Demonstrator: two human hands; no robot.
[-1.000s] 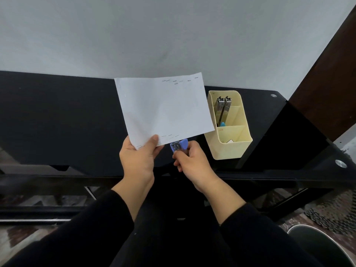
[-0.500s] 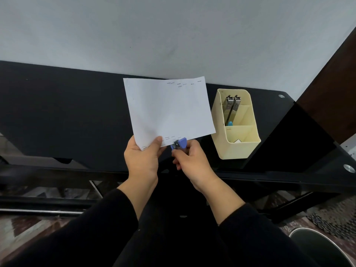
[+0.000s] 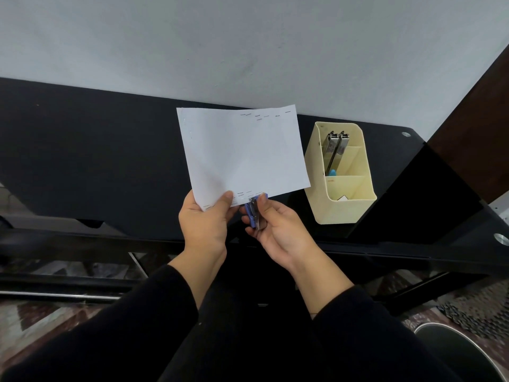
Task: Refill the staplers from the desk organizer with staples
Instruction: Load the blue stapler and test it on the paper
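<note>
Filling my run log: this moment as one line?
left hand: holds paper | right hand: grips blue stapler at paper's bottom edge

Black glossy bench [image 3: 82, 161] runs left to right. Plain pale grey wall [image 3: 248, 45] behind it, evenly lit. Dark brown wood panel [image 3: 473, 128] at its right end. Round metal studs [image 3: 500, 239] on its right corner. Below it, patterned brown floor [image 3: 41, 323]; dark woven mat [image 3: 468, 304] and round dark bin [image 3: 462, 351] under its right side.

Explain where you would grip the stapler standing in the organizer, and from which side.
Pinch its metal hinge end, from above. The stapler stands on end in the organizer, back compartment; that end is topmost, and walls block the sides.
</note>
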